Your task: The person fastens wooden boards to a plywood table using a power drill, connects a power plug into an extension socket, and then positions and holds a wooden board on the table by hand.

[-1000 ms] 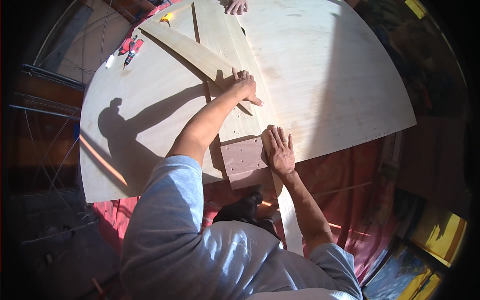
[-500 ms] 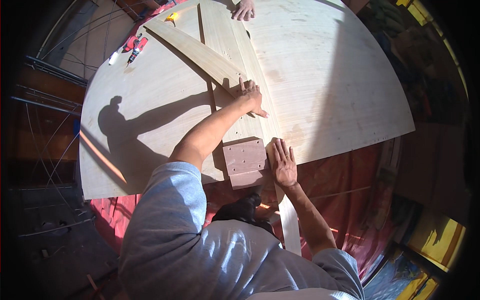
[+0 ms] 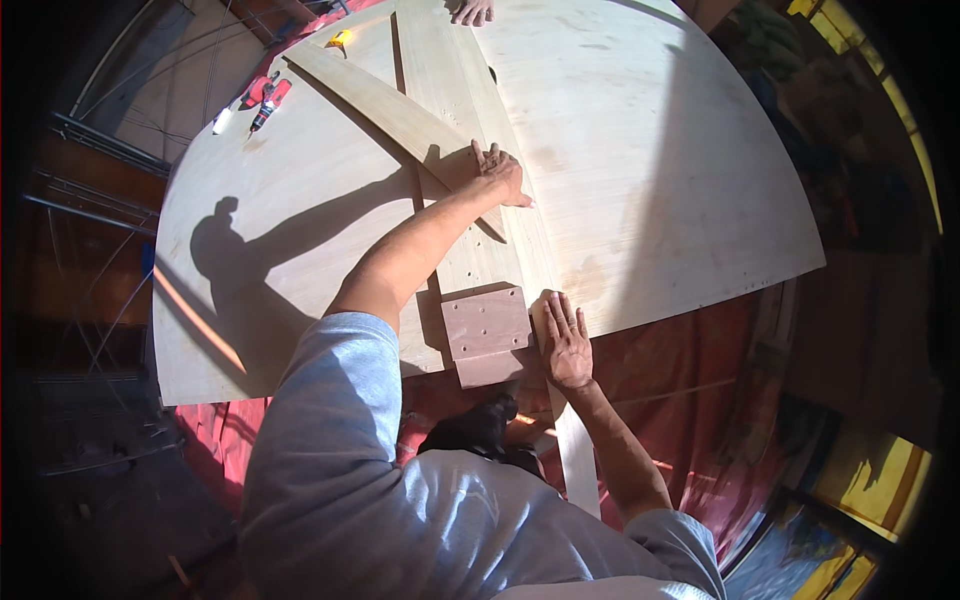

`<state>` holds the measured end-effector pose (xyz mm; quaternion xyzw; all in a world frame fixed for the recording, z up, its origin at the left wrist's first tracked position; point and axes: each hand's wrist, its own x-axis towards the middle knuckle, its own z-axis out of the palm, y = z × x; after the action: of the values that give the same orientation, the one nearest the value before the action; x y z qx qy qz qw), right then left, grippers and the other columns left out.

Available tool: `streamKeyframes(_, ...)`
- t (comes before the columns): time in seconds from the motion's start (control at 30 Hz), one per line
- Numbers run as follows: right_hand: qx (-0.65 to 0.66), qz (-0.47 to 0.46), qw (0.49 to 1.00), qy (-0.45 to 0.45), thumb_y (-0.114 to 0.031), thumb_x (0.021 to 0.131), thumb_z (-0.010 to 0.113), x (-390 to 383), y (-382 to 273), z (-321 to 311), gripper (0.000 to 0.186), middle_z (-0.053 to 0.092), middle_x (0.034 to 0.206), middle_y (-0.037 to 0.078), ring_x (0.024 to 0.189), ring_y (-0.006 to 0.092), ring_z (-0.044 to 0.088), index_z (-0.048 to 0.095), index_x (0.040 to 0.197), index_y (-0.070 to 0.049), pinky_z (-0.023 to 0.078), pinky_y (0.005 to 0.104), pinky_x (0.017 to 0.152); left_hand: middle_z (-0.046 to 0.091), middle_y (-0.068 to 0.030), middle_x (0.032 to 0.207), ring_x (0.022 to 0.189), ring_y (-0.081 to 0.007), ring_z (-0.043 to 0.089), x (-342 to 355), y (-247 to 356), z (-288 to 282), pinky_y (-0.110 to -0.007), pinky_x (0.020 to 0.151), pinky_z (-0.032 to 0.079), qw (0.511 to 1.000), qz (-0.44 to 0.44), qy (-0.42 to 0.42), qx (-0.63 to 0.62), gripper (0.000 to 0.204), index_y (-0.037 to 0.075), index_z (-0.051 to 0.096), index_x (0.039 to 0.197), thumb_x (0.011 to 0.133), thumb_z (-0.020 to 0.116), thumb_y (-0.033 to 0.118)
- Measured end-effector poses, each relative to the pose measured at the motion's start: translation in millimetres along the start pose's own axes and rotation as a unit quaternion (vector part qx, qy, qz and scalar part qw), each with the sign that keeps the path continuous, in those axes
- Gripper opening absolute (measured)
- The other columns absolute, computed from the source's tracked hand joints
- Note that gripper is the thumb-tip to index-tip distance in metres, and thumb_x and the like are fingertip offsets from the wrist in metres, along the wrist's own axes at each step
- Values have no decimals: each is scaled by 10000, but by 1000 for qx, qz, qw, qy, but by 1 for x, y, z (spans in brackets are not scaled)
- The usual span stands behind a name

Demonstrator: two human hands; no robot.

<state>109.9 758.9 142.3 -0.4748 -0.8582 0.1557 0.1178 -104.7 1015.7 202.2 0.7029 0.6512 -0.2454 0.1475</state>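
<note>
A large pale plywood panel [image 3: 680,180] with a rounded far edge lies before me. Down its middle runs a wide board [image 3: 440,60] dotted with small holes, and along that board's right side lies a long narrow wooden strip [image 3: 574,450] that sticks out past the near edge. My left hand [image 3: 503,178], fingers spread, presses on the board and strip, thumb toward the right. Under its wrist slants a loose plank [image 3: 375,105], whose pointed end shows below the hand. My right hand [image 3: 568,345] lies flat on the strip beside a brown drilled block [image 3: 487,325].
Another person's hand [image 3: 473,12] rests at the board's far end. A red drill [image 3: 268,103] and a yellow tool [image 3: 340,40] lie on the panel's far left. Red sheeting [image 3: 660,400] hangs below the near edge. A narrow orange strip [image 3: 200,318] shows at left.
My left hand has slid a little away from me, baring the slanted plank's pointed end. My right hand has shifted slightly toward me. The other person's hand has drawn farther back.
</note>
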Motion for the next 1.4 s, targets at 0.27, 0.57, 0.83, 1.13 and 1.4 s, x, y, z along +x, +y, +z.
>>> streamKeyframes(0.27, 16, 5, 1000, -1, -125, 871, 421, -11, 1, -9, 573, 268, 1526, 145, 1425, 304, 223, 337, 1424, 3, 193, 472, 1150, 145, -227, 1537, 1448, -324, 61, 31, -16, -9, -659, 1102, -16, 1000, 13, -14, 9, 1272, -72, 168, 1451, 603, 706, 707)
streamKeyframes(0.57, 13, 11, 1000, -13, -128, 855, 430, -33, -5, -15, 583, 290, 1516, 144, 1422, 306, 233, 350, 1418, 1, 205, 471, 1145, 149, -263, 1524, 1442, -351, 69, 15, -9, 5, -633, 1114, -10, 1000, 27, 0, 16, 1316, -94, 174, 1440, 579, 688, 758)
streamKeyframes(0.83, 20, 9, 1000, -4, -138, 860, 436, -60, -8, -17, 573, 302, 1513, 141, 1419, 293, 249, 364, 1411, 0, 210, 466, 1143, 130, -278, 1523, 1440, -376, 42, -4, 7, 14, -622, 1117, -35, 999, 20, -10, 23, 1325, -98, 147, 1445, 589, 682, 760)
streamKeyframes(1.13, 13, 13, 1000, -7, -144, 872, 414, -85, -13, -18, 549, 320, 1502, 147, 1407, 300, 274, 383, 1401, -1, 210, 473, 1143, 114, -282, 1525, 1438, -384, 36, -23, 22, 24, -617, 1116, -57, 999, 23, -18, 33, 1311, -88, 135, 1452, 606, 675, 755)
streamKeyframes(1.4, -17, -13, 999, -27, -146, 869, 408, -73, -6, -10, 557, 307, 1507, 144, 1424, 302, 224, 371, 1404, 2, 175, 511, 1149, 117, -284, 1524, 1436, -389, 40, -26, 23, 30, -618, 1116, -51, 999, 15, -10, 29, 1317, -89, 139, 1451, 600, 676, 760)
